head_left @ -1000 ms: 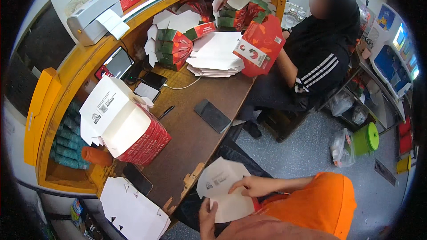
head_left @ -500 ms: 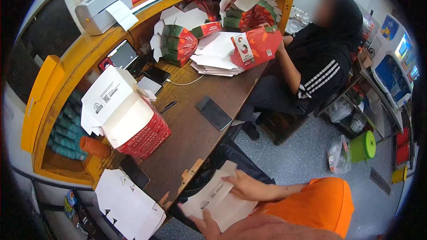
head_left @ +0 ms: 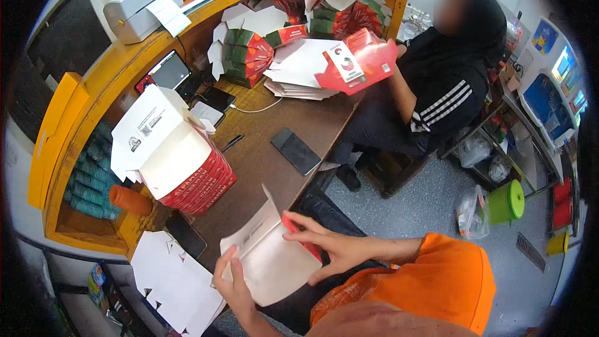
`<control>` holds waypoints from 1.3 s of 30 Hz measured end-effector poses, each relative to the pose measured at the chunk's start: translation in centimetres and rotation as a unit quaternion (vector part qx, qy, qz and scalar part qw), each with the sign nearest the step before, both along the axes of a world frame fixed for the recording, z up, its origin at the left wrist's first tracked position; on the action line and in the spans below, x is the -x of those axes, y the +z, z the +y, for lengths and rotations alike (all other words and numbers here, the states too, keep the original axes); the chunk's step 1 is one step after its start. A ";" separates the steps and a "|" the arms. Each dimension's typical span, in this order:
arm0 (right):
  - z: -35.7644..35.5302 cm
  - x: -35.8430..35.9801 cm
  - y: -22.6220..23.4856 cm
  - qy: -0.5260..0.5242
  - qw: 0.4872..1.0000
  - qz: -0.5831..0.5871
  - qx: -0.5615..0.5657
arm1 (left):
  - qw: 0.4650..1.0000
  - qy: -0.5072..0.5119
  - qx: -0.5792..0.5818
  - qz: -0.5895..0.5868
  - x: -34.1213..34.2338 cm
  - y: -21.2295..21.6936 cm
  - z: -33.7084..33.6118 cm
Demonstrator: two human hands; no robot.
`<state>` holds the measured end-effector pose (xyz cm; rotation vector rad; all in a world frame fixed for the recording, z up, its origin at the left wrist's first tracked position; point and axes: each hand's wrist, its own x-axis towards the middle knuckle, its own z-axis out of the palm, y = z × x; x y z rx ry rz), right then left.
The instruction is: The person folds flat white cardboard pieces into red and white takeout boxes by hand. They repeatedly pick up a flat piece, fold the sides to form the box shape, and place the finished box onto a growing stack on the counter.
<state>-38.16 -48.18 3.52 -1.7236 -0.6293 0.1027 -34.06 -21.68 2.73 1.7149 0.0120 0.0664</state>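
Note:
A partly folded cardboard food box [head_left: 274,262], white inside with a red side wall, is held over my lap at the table's front edge. My left hand [head_left: 236,287] grips its left edge, fingers up along the side. My right hand [head_left: 331,246] spans the red wall on the right, fingers at the top and thumb lower down. One panel of the box stands raised at the far side. Left of my hands, flat white box blanks [head_left: 178,284] lie stacked at the table's edge. Beyond them stands a stack of folded red-and-white boxes [head_left: 196,178].
Phones [head_left: 296,151] [head_left: 186,235], a pen [head_left: 233,143] and an orange cup [head_left: 130,200] are on the wooden table [head_left: 262,168]. At the right sits a co-worker [head_left: 446,93] holding a red box blank [head_left: 355,65]. Red-and-green boxes [head_left: 246,56] stand behind; a label printer [head_left: 143,9] sits on the ledge.
The box has come up and its panels have bent upward, showing a red wall. My right hand has shifted from its top to its right side; my left hand now grips the left edge.

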 end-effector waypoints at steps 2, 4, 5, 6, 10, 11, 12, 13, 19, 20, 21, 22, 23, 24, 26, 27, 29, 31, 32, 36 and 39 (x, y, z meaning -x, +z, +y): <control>-1.0 -0.1 0.9 -0.021 0.999 -0.042 0.026 | 0.999 -0.043 0.020 0.010 -1.9 1.0 -0.9; -1.9 -0.3 0.9 -0.045 0.997 -0.067 0.012 | 0.988 -0.144 0.032 0.045 -3.9 0.8 -1.1; -2.5 -0.6 0.7 -0.060 0.995 -0.072 0.020 | 0.979 -0.190 0.038 0.061 -4.9 0.9 -1.1; -3.1 -0.9 0.5 -0.075 0.994 -0.078 0.027 | 0.970 -0.233 0.018 0.064 -5.6 1.2 -1.1; -4.6 -0.6 -0.1 -0.188 0.980 -0.034 -0.062 | 0.966 -0.131 -0.196 -0.107 -9.0 6.2 -2.7; -4.7 -0.6 0.0 -0.216 0.970 0.005 -0.113 | 0.952 -0.100 -0.248 -0.147 -10.0 7.2 -3.0; -4.9 -0.7 0.3 -0.253 0.958 0.054 -0.122 | 0.921 -0.037 -0.302 -0.242 -11.3 7.7 -3.4; -5.4 -1.1 -0.1 -0.280 0.955 0.032 -0.093 | 0.909 -0.024 -0.322 -0.263 -12.2 9.3 -4.0; -3.6 -0.4 1.4 -0.211 0.938 0.136 -0.238 | 0.822 0.023 -0.474 -0.316 -19.2 5.2 -2.7; -3.6 -0.3 1.2 -0.211 0.940 0.131 -0.234 | 0.829 0.011 -0.474 -0.297 -19.1 5.1 -2.6; -3.6 -0.3 1.0 -0.210 0.942 0.126 -0.230 | 0.836 0.001 -0.474 -0.277 -19.1 5.1 -2.4; -3.7 -0.3 0.8 -0.220 0.941 0.123 -0.228 | 0.833 -0.009 -0.478 -0.278 -18.9 5.2 -2.5; -3.8 -0.3 0.6 -0.229 0.939 0.120 -0.225 | 0.830 -0.017 -0.482 -0.280 -18.5 5.4 -2.7; -3.8 -0.4 0.5 -0.238 0.938 0.117 -0.222 | 0.827 -0.026 -0.486 -0.281 -18.1 5.7 -2.8; -3.9 -0.8 0.4 -0.228 0.950 0.093 -0.192 | 0.826 -0.026 -0.484 -0.286 -17.2 5.9 -2.2; -3.9 -0.9 0.4 -0.222 0.955 0.081 -0.177 | 0.826 -0.025 -0.484 -0.288 -16.8 6.1 -1.8; -3.9 -0.7 0.5 -0.240 0.945 0.101 -0.197 | 0.829 -0.040 -0.476 -0.291 -16.0 6.4 -1.3; -3.8 -0.6 0.4 -0.244 0.939 0.110 -0.215 | 0.830 -0.056 -0.466 -0.300 -15.1 6.7 -0.5; -3.7 -0.7 0.3 -0.240 0.939 0.109 -0.223 | 0.830 -0.065 -0.460 -0.308 -14.7 6.9 0.1; -3.8 -1.4 1.1 -0.192 0.956 0.084 -0.206 | 0.816 -0.065 -0.482 -0.312 -13.8 7.2 2.4; -3.8 -2.2 1.9 -0.196 0.966 0.046 -0.163 | 0.813 -0.024 -0.463 -0.352 -13.6 5.8 3.7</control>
